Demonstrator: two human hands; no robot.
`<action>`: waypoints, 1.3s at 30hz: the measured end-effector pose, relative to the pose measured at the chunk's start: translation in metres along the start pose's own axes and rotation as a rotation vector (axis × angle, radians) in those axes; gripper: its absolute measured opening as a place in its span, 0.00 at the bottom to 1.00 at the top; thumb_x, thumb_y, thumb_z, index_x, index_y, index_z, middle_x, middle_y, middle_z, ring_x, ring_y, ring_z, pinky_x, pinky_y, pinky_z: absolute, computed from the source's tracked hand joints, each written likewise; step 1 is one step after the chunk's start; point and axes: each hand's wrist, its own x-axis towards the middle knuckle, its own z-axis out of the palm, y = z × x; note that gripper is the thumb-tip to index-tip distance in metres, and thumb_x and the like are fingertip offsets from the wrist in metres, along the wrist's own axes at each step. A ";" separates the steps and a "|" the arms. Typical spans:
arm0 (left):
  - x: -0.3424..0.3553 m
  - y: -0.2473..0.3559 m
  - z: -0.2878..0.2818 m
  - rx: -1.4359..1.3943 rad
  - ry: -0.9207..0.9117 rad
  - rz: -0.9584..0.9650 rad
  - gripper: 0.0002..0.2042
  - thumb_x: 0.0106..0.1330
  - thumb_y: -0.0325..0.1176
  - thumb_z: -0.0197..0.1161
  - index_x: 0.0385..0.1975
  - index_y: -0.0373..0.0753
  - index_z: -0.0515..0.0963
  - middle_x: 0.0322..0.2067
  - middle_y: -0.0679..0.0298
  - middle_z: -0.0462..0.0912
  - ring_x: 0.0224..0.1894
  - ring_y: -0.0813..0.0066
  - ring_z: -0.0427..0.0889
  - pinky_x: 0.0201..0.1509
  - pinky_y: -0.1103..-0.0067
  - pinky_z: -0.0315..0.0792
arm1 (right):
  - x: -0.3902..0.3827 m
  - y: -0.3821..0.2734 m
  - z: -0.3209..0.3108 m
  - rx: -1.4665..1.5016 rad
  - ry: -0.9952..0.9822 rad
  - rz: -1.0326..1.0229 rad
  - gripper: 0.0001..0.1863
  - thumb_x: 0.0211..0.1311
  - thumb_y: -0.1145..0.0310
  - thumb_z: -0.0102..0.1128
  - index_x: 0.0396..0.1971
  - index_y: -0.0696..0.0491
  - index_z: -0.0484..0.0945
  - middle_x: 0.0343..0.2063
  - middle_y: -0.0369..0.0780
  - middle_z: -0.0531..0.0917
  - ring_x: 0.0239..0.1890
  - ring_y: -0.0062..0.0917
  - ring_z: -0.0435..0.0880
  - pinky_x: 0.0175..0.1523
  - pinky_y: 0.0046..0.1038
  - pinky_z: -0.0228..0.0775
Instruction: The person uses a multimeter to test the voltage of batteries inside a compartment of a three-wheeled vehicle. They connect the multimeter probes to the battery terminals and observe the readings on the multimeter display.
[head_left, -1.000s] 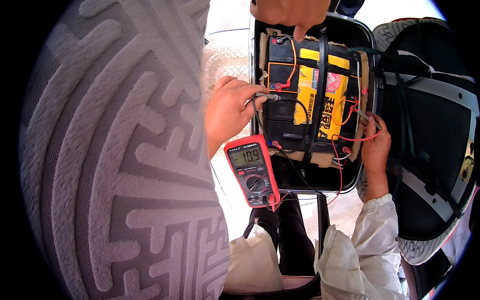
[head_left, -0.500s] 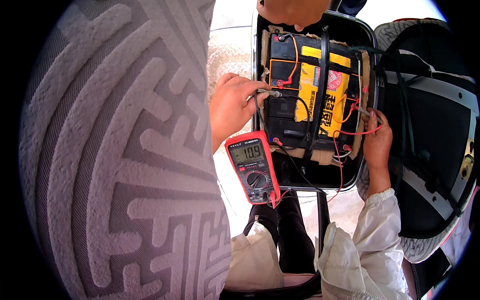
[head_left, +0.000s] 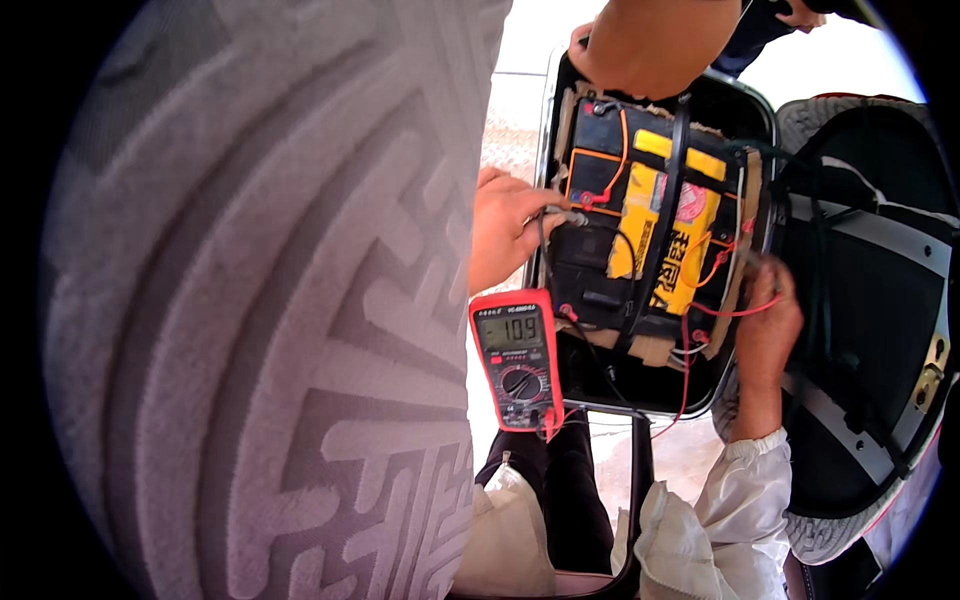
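In my left hand [head_left: 505, 228], thumb and fingers pinch a test probe [head_left: 562, 214] with a black lead. Its tip is at a terminal on the left side of the black batteries [head_left: 595, 245]. My right hand [head_left: 768, 318] is closed around a probe with a red lead [head_left: 748, 310], beside the red-capped terminals on the right side; motion blur hides whether its tip touches. A red-framed multimeter [head_left: 548, 340] with a lit display leans below my left hand, its leads plugged in at the bottom.
The batteries sit strapped in a black open compartment [head_left: 735, 385], with yellow labels [head_left: 628, 240] and orange wires. Another person's bare arm [head_left: 665, 45] reaches over the far rim. The upturned black seat underside [head_left: 860, 275] lies right. Grey patterned fabric [head_left: 270, 300] fills the left.
The whole scene has shifted right and slightly down. The red-lead probe has tilted, with its tip lower beside the terminal. The other person's arm has come further in over the compartment.
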 end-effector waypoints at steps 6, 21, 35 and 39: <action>-0.013 0.021 -0.008 -0.078 0.147 -0.032 0.08 0.63 0.25 0.68 0.42 0.40 0.86 0.32 0.61 0.84 0.39 0.59 0.78 0.53 0.70 0.70 | -0.017 -0.021 -0.010 0.200 -0.051 0.010 0.18 0.81 0.65 0.48 0.57 0.63 0.77 0.43 0.48 0.88 0.47 0.26 0.87 0.52 0.25 0.77; -0.027 0.040 0.013 -0.035 -0.306 0.054 0.06 0.57 0.29 0.71 0.34 0.43 0.87 0.28 0.61 0.83 0.40 0.60 0.82 0.61 0.63 0.68 | -0.113 0.033 -0.026 0.136 -0.118 0.222 0.16 0.80 0.67 0.51 0.57 0.61 0.79 0.39 0.44 0.89 0.38 0.20 0.84 0.48 0.23 0.76; -0.024 0.025 0.015 -0.038 -0.312 0.011 0.05 0.60 0.31 0.69 0.35 0.42 0.86 0.30 0.60 0.84 0.41 0.57 0.80 0.60 0.66 0.67 | -0.111 0.040 -0.027 0.096 -0.108 0.234 0.17 0.80 0.64 0.51 0.56 0.60 0.79 0.39 0.46 0.89 0.39 0.24 0.86 0.48 0.26 0.77; -0.022 0.024 0.011 -0.045 -0.324 0.012 0.06 0.60 0.31 0.68 0.35 0.42 0.86 0.30 0.60 0.84 0.41 0.57 0.80 0.59 0.66 0.68 | -0.109 0.038 -0.027 0.096 -0.104 0.233 0.17 0.80 0.64 0.52 0.56 0.61 0.79 0.38 0.46 0.89 0.38 0.24 0.86 0.48 0.26 0.77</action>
